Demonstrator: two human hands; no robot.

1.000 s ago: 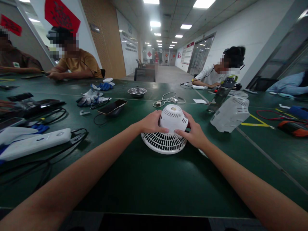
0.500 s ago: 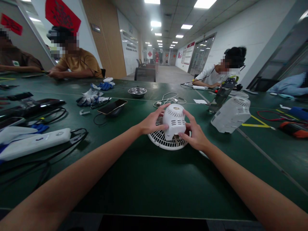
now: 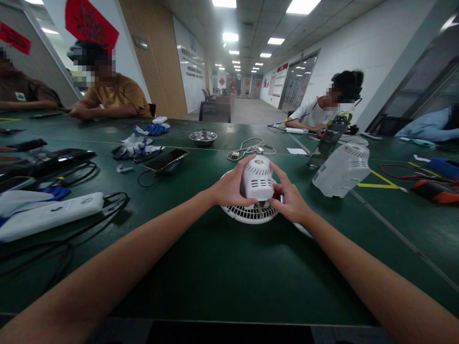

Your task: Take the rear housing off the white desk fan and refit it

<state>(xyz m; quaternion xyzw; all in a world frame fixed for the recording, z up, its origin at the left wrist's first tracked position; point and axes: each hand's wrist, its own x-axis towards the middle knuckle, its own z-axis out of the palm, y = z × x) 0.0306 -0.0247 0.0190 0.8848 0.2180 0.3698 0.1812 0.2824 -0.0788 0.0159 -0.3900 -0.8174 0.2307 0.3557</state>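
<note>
A white vented fan motor cover (image 3: 261, 179) stands upright over a round white fan grille (image 3: 247, 215) on the green table. My left hand (image 3: 231, 186) is closed around the cover's left side, thumb across its lower front. On the right side, my right hand (image 3: 289, 198) grips it too, its index finger high on the cover and its thumb near the lower edge. Below that edge a gap shows a small metal part (image 3: 260, 210). What my right fingertips touch behind the cover is hidden.
To the right stand a white fan base (image 3: 342, 172) and a clear container (image 3: 324, 143). Behind the grille lie a coiled white cable (image 3: 247, 148) and a steel bowl (image 3: 203, 138). A phone (image 3: 167, 160), gloves (image 3: 132, 145) and a power strip (image 3: 53, 215) lie left. Several people sit around.
The motor cover has risen slightly off the grille, widening the gap under it. My left hand has wrapped further round it, its thumb now lower on the front.
</note>
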